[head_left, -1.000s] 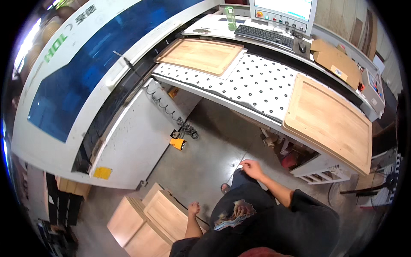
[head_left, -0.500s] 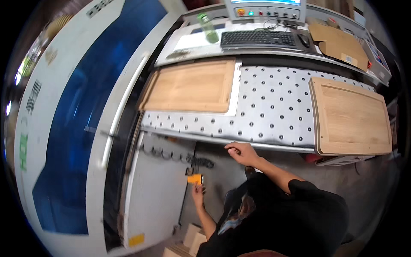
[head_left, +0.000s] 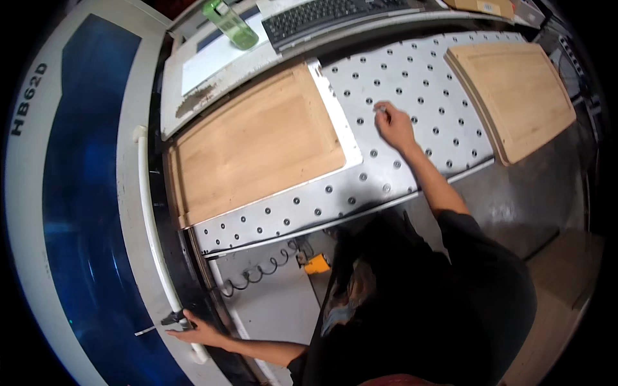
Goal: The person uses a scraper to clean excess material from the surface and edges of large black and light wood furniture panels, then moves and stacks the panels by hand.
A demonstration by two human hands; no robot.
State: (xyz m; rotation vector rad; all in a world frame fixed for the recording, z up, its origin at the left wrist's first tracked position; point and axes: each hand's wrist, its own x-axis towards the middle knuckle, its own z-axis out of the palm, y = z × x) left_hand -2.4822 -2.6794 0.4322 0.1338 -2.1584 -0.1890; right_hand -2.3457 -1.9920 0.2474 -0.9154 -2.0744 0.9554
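My left hand [head_left: 201, 332] is at the white handle bar [head_left: 151, 225] of the machine door. Its thumb and fingers are apart around a small black-bodied tool with a thin metal tip [head_left: 147, 331], which looks like an air blow gun; no firm grip shows. My right hand [head_left: 396, 127] is closed over the metal table [head_left: 360, 138] dotted with black round fittings. A small greyish bit shows at its fingertips, too small to name. To its left lies a framed wooden panel [head_left: 251, 141]; another wooden panel [head_left: 518, 96] rests at the right end, apart from the hand.
Under the table hang a black coiled hose [head_left: 264, 264] and a yellow-orange box-shaped device [head_left: 317, 264]. Behind the table, a shelf holds a green bottle [head_left: 232, 27] and a black keyboard [head_left: 322, 22]. The white machine door with its blue window [head_left: 84, 193] stands along the left.
My left hand has left the yellow device and reached the handle bar. My right hand has moved from the table's front edge to over its surface. The view has shifted left and closer.
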